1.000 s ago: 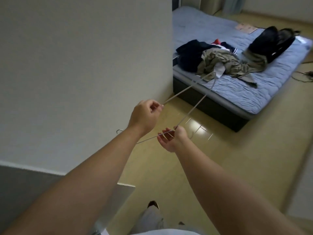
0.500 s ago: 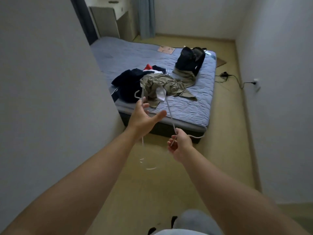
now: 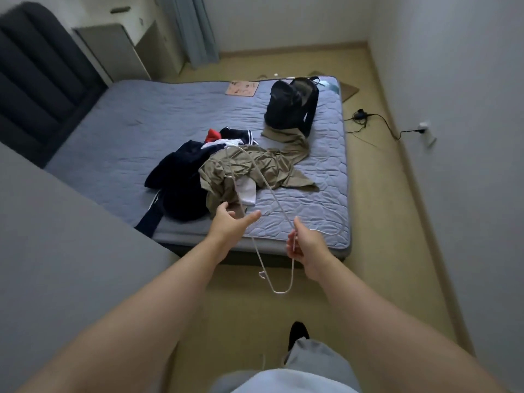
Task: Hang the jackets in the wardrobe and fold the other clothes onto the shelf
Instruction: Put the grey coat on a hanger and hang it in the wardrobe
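My right hand [image 3: 303, 246] grips a thin white wire hanger [image 3: 266, 185] that reaches up over the bed and loops down below my wrist. Just left of it, my left hand [image 3: 231, 222] is spread, fingers straight, holding nothing. On the blue-grey bed [image 3: 127, 120] lies a heap of clothes: a khaki jacket [image 3: 255, 165], a dark navy jacket [image 3: 178, 180], a white garment [image 3: 246, 191] and a red piece [image 3: 212, 135].
A black backpack [image 3: 292, 104] sits at the bed's far end, a flat pink item [image 3: 242, 88] beside it. A grey wall or panel [image 3: 65, 239] stands close on my left. A cable and plug [image 3: 377, 120] lie on the floor at right. Curtain [image 3: 195, 29] at the back.
My left hand has let go of the hanger and spread its fingers; my right hand keeps hold. The view has swung toward the bed, which is closer now.
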The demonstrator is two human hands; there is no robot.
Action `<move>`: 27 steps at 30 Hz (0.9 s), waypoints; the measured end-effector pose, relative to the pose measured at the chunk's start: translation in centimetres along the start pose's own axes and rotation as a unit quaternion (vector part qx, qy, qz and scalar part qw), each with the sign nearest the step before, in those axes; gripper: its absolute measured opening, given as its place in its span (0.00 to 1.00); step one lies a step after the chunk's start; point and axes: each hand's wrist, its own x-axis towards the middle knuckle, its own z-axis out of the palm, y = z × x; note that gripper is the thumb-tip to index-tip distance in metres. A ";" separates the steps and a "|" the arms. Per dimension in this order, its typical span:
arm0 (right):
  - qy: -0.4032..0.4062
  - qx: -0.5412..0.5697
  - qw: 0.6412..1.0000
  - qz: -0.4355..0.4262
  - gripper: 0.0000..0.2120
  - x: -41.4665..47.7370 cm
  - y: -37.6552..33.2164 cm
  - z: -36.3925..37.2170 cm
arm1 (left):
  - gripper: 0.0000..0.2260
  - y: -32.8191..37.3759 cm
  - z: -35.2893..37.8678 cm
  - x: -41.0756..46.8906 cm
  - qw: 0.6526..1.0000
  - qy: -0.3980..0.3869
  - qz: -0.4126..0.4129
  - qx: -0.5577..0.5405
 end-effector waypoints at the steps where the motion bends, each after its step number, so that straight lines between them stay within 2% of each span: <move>1: -0.010 -0.020 1.000 -0.008 0.18 1.4 -1.6 0.9 | 0.50 0.8 -0.1 2.3 1.000 0.001 -0.009 0.001; 4: -0.038 -0.106 0.991 -0.070 0.19 4.2 -4.5 3.1 | 0.43 1.7 -0.8 6.9 1.000 -0.004 -0.025 0.010; 7: -0.022 -0.187 0.974 -0.126 0.23 7.6 -6.8 5.7 | 0.37 1.8 -2.3 12.6 0.997 -0.007 -0.066 0.031; 12: 0.006 -0.248 0.961 -0.118 0.23 15.4 -10.3 10.8 | 0.31 0.2 -5.1 25.6 0.989 -0.015 -0.131 0.064; 16: 0.011 -0.273 0.957 -0.095 0.30 23.4 -12.1 15.6 | 0.29 -2.9 -5.2 36.6 0.978 -0.021 -0.199 0.058; 19: 0.020 -0.285 0.956 -0.068 0.25 29.0 -12.6 19.0 | 0.30 -5.0 -5.7 42.7 0.970 -0.031 -0.230 0.078; 27: 0.042 -0.321 0.946 -0.022 0.23 38.0 -12.2 23.9 | 0.23 -10.5 -5.1 53.6 0.961 -0.032 -0.256 0.100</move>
